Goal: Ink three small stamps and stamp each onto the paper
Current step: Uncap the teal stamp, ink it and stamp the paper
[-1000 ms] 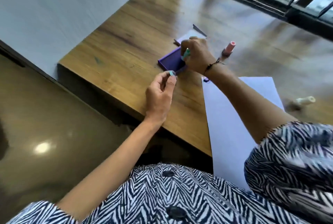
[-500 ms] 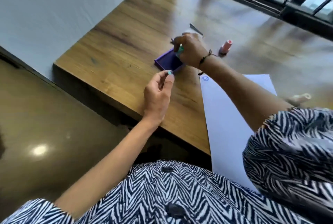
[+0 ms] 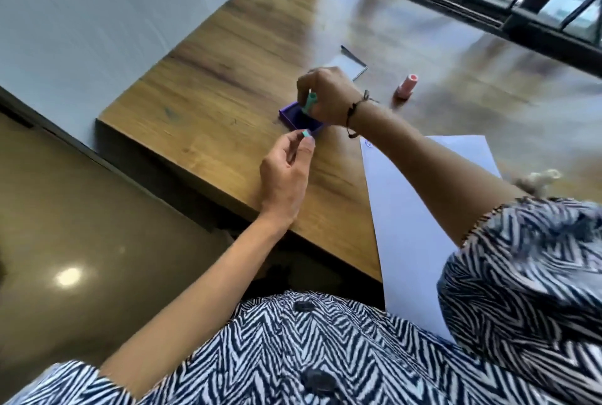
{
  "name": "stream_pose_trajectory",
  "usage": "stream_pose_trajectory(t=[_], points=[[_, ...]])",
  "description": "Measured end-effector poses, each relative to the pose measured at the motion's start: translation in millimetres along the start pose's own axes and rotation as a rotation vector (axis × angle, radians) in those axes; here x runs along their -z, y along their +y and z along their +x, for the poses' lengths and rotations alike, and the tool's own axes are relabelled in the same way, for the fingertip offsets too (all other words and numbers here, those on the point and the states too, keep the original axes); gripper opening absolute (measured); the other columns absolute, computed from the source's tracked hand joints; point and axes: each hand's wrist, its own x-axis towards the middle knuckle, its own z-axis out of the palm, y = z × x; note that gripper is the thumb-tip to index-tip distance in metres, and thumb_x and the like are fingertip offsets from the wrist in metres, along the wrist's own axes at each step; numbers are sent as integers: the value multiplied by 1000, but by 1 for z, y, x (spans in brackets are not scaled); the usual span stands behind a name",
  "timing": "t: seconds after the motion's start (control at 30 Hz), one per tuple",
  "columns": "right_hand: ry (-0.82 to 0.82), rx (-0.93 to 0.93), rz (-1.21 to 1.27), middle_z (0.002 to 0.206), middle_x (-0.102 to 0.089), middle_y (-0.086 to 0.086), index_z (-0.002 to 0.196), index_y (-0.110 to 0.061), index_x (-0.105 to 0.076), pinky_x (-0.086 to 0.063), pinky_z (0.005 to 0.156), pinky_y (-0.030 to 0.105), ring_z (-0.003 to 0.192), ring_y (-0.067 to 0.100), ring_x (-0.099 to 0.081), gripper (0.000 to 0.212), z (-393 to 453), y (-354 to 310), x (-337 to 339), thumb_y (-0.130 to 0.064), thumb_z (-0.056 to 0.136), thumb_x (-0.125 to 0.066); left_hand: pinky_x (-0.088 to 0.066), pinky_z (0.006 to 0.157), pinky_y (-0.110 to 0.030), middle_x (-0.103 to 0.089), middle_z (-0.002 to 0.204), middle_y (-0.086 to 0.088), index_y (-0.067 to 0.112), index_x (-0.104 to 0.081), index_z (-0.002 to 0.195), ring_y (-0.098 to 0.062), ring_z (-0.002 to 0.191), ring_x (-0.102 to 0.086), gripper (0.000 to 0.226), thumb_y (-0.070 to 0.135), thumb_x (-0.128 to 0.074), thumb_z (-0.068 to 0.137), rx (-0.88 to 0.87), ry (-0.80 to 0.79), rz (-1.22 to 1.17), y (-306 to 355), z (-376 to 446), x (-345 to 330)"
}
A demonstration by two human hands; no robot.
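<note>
A purple ink pad (image 3: 294,117) lies open on the wooden table (image 3: 228,56). My right hand (image 3: 329,96) grips a small green stamp (image 3: 309,103) with its lower end down on the pad. My left hand (image 3: 286,170) pinches a small green cap (image 3: 305,134) between thumb and fingertip, just in front of the pad. A white sheet of paper (image 3: 410,219) lies to the right, with one blue stamped mark (image 3: 368,143) at its far left corner. A pink stamp (image 3: 405,87) stands upright beyond my right wrist. A cream stamp (image 3: 540,176) lies on its side at the right.
The ink pad's lid (image 3: 350,62) lies open behind my right hand. The table's left edge drops to a shiny floor (image 3: 65,241). A dark window frame (image 3: 488,10) runs along the table's far side.
My right hand has tipped the green stamp more upright over the pad, so more of it shows. My left hand has stayed put with the cap. The view has shifted slightly.
</note>
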Motion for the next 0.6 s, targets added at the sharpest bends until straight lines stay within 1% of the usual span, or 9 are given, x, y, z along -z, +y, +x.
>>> stream_pose_trajectory(t=[0.07, 0.2, 0.27, 0.33, 0.4, 0.43, 0.5, 0.57, 0.6], points=[[11, 1, -8, 98, -70, 16, 89, -9, -71, -44, 74, 28, 95, 33, -60, 22, -1, -1, 2, -2, 74, -56, -48, 82, -21, -68, 89, 12, 32, -64, 87, -1, 86, -64, 9, 35, -57, 81, 4, 4, 1, 0, -1, 0], [4, 43, 21, 102, -68, 17, 90, -6, -70, -49, 80, 37, 96, 34, -59, 25, -8, -7, 0, 0, 74, -52, -49, 82, -17, -69, 93, 6, 22, -65, 97, -1, 88, -64, 17, 30, -57, 85, -7, 10, 46, 1, -1, 1], [7, 16, 53, 101, -69, 17, 91, -7, -70, -47, 79, 36, 95, 35, -59, 25, -11, -5, 0, 0, 74, -53, -49, 80, -14, -69, 94, 3, 16, -64, 101, 1, 87, -63, 20, 28, -57, 87, -16, 15, 78, 3, -3, 1], [12, 18, 65, 99, -69, 19, 90, -7, -70, -49, 82, 37, 94, 35, -59, 25, -11, -3, 0, -1, 74, -53, -48, 77, -10, -69, 94, 2, 16, -64, 101, 5, 85, -62, 20, 28, -57, 87, -21, 13, 111, 5, -3, 1], [-13, 32, 53, 99, -68, 20, 91, -7, -70, -49, 89, 39, 97, 35, -59, 25, -11, -3, -4, -2, 75, -51, -49, 78, -10, -70, 96, 0, 18, -63, 102, 4, 86, -62, 19, 28, -56, 88, -29, 24, 151, 7, -4, 1], [-18, 17, 62, 98, -69, 18, 92, -8, -70, -49, 89, 36, 96, 33, -59, 25, -12, -1, -4, -2, 75, -52, -49, 80, -12, -69, 96, 1, 19, -63, 102, 2, 87, -63, 19, 28, -56, 88, -27, 26, 167, 8, -5, 1], [27, -42, 184, 83, -69, 8, 91, -7, -71, -46, 71, 25, 80, 21, -60, 23, -16, 5, 0, -2, 73, -57, -51, 83, -19, -69, 96, 0, 17, -63, 104, -4, 89, -63, 19, 26, -56, 88, -25, 22, 190, 12, -8, 0], [187, -137, 487, 61, -55, -6, 89, 0, -69, -37, 55, 19, 55, -1, -50, 19, -28, 17, 5, 3, 71, -63, -52, 83, -26, -68, 96, -3, 12, -62, 106, -8, 87, -63, 22, 23, -56, 88, -53, 12, 215, 15, -11, -2], [297, -205, 632, 58, -50, -10, 88, 1, -68, -36, 49, 14, 47, -2, -48, 17, -39, 26, 4, 2, 72, -65, -51, 82, -27, -68, 95, -3, 10, -61, 107, -9, 85, -63, 25, 24, -56, 87, -85, -8, 246, 17, -13, -3]])
